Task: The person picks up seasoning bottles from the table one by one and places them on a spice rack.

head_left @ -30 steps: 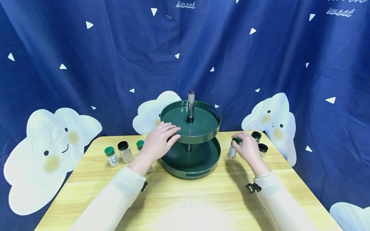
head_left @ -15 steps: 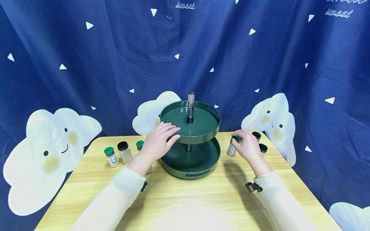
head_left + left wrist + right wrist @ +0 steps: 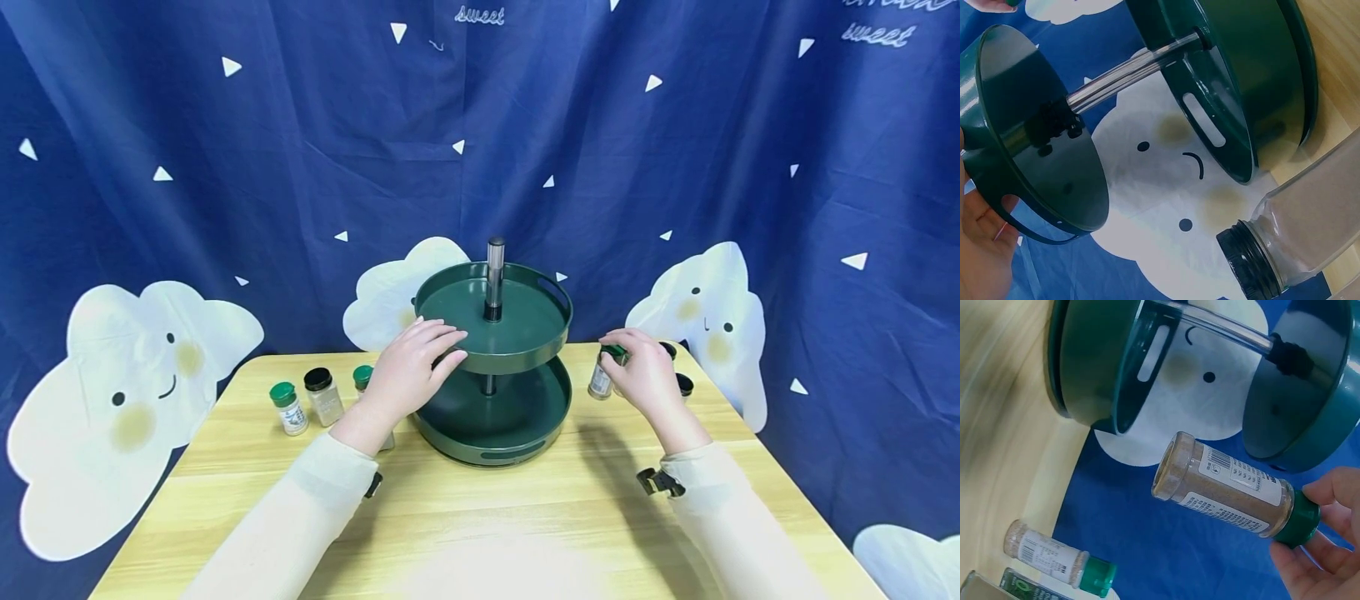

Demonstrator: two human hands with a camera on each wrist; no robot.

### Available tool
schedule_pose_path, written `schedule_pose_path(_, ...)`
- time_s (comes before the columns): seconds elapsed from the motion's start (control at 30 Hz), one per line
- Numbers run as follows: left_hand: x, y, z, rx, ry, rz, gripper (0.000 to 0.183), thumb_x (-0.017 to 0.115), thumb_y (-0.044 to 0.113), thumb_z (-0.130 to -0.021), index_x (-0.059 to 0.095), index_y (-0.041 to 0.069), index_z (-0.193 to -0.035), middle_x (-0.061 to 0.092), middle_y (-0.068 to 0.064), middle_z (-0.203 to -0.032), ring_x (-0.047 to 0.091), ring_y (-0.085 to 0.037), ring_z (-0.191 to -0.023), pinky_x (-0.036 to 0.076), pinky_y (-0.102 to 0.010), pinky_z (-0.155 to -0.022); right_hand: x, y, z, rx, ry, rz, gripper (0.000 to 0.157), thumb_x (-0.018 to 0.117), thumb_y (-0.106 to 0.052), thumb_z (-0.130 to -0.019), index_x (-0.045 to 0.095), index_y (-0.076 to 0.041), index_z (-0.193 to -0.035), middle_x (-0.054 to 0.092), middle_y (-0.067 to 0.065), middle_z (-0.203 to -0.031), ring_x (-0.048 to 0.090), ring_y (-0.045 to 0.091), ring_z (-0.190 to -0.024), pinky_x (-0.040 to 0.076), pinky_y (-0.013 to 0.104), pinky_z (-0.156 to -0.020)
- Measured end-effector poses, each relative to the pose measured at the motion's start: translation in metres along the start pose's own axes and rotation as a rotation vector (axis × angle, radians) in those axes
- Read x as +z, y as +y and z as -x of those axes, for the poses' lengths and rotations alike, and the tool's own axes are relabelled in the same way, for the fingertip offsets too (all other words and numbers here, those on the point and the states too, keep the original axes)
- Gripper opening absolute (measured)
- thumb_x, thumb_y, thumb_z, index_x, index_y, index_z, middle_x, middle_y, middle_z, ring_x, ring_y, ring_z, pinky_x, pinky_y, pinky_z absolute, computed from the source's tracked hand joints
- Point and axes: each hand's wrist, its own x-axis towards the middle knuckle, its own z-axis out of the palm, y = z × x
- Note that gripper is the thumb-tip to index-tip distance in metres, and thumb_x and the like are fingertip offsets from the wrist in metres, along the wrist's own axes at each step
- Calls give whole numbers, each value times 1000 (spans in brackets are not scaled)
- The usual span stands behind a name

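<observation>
A dark green two-tier round tray (image 3: 517,362) with a metal centre post stands mid-table. My left hand (image 3: 411,367) holds the upper tier's left rim, thumb outside; in the left wrist view fingers show through its handle slot. My right hand (image 3: 641,371) pinches the green lid of a spice jar (image 3: 1229,484), its thumb and fingers around the cap. This clear jar holds brown powder and has a white printed label. It hangs above the table, right of the tray, base toward the tabletop. In the head view the hand covers part of the lid.
Left of the tray stand a green-lidded shaker (image 3: 290,408), a black-lidded jar (image 3: 325,396) and another green-lidded jar (image 3: 363,377), partly behind the left arm. Black-lidded jars (image 3: 684,385) stand behind my right hand. Another green-lidded jar (image 3: 1054,556) shows in the right wrist view.
My right hand and the spice jar have risen slightly. My left hand and the tray have stayed in place.
</observation>
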Motion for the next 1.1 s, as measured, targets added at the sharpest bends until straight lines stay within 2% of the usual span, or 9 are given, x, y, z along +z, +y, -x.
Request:
schedule_pose_path(0.3, 1, -1, 1, 12, 19, 8, 41, 57, 42, -102, 65, 18, -134, 63, -2, -136, 48, -23, -136, 25, -40, -122, -7, -8, -5, -52, 53, -23, 19, 68, -6, -87, 77, -3, -103, 71, 13, -113, 62, 22, -66, 49, 38, -62)
schedule_pose_path(0.47, 1, -1, 1, 23, 25, 5, 41, 57, 42, -102, 66, 18, -134, 63, -2, -135, 49, -23, -136, 25, -40, -122, -13, -14, -10, -67, 55, -24, 19, 67, -6, -87, 76, -3, -104, 70, 14, -114, 56, 19, -58, 46, 36, -56)
schedule_pose_path(0.57, 1, -1, 1, 22, 25, 4, 41, 56, 42, -102, 66, 18, -134, 64, -1, -135, 49, -23, -136, 25, -41, -122, -17, -18, -14, -81, 58, -30, 19, 67, -6, -88, 76, -2, -104, 70, 14, -114, 60, 24, -64, 48, 39, -58)
schedule_pose_path(0.73, 1, -1, 0, 10, 18, 4, 41, 56, 42, -102, 65, 18, -134, 63, -1, -135, 48, -22, -136, 25, -41, -122, -23, -22, -20, -102, 76, -47, 19, 66, -3, -87, 76, 0, -102, 71, 15, -111, 67, 33, -92, 54, 47, -70)
schedule_pose_path(0.93, 0, 0, 0, -8, -1, 11, 42, 55, 43, -102, 65, 19, -135, 62, -1, -137, 47, -23, -137, 25, -42, -122, -30, -26, -26, -91, 75, -63, 20, 65, -2, -87, 76, -1, -103, 71, 15, -112, 66, 33, -97, 54, 45, -72)
schedule_pose_path(1.1, 0, 0, 0, -4, 2, 10, 42, 55, 43, -102, 65, 19, -135, 63, -1, -136, 48, -23, -137, 26, -43, -121, -36, -31, -33, -107, 97, -57, 20, 65, -3, -88, 76, -2, -104, 70, 14, -113, 66, 31, -91, 48, 40, -65)
